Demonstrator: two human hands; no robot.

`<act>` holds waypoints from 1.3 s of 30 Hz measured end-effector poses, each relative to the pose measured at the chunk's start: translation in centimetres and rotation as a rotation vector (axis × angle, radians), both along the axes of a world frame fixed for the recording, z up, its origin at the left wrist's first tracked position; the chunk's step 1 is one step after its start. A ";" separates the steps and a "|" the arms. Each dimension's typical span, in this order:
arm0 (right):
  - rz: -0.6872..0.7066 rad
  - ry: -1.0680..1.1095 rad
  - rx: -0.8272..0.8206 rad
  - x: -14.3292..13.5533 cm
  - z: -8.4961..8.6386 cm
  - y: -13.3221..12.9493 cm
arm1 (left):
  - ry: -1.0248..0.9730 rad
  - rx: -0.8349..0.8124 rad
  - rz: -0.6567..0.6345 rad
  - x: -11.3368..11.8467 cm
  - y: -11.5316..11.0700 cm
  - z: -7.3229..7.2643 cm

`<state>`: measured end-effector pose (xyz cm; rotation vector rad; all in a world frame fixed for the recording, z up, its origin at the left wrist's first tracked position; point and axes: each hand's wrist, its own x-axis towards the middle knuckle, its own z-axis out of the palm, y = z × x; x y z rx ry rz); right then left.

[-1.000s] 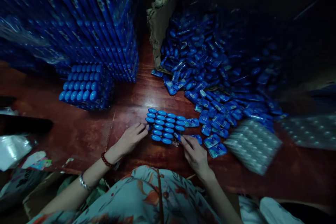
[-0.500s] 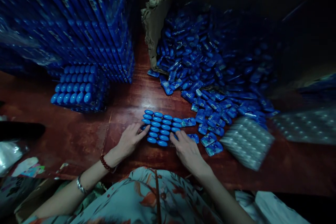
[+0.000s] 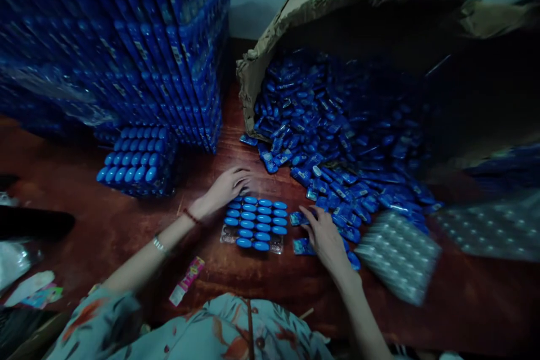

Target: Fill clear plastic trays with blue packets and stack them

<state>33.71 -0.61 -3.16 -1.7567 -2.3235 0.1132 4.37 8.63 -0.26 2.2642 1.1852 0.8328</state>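
A clear plastic tray lies on the table in front of me, holding several rows of small blue flat packs with their shiny oval ends up. Slots at its front left and front right corners show bare plastic. Just above the tray's back left corner hovers my left hand, its fingers loosely stretched, a little blurred, with nothing visible in them. To the right of the tray, my right hand has its fingers closed around a loose blue pack. Another loose pack lies flat beside its thumb.
A torn cardboard box spills a heap of blue packs toward me. Stacked clear trays stand at right. A filled block of packs and a tall wrapped stack are at left. A pink packet lies near the front edge.
My left hand has lifted off the tray's left side and moved up and back. My right hand has left the tray's right side and moved right to the loose packs. The view has tilted up.
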 end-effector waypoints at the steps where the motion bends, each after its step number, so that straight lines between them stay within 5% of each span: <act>1: 0.030 -0.071 -0.042 0.3 -0.1 0.5 | 0.080 0.001 -0.065 0.9 2.2 0.0; 6: 0.021 -0.173 -0.131 0.6 -0.6 0.6 | 0.568 0.175 -0.255 6.1 8.8 -0.8; 10: -0.036 -0.003 -0.107 0.7 -1.4 -1.1 | 0.651 0.193 -0.337 7.8 9.4 -1.1; 13: -0.083 0.220 -0.067 1.1 -1.2 -2.6 | 0.585 0.112 -0.298 6.3 8.7 -0.9; 17: -0.120 0.470 -0.142 1.5 0.9 -4.6 | 0.156 -0.139 -0.059 1.1 5.5 -0.3; 21: -0.054 0.534 -0.239 0.4 3.1 -5.7 | -0.226 -0.294 0.310 -4.6 -0.5 0.0; 25: 0.118 0.533 -0.130 -2.1 2.5 -5.6 | -0.497 -0.354 0.573 -7.5 -6.9 -0.5; 29: 0.235 0.213 0.019 -3.8 1.3 -5.2 | -0.773 -0.492 0.672 -6.9 -11.2 -1.2; 33: 0.322 -0.051 0.047 -4.6 2.1 -4.5 | -0.852 -0.521 0.716 -4.9 -13.3 -1.6; 39: 0.335 -0.040 -0.019 -4.6 3.4 -3.9 | -0.818 -0.373 0.783 -1.6 -13.9 -0.9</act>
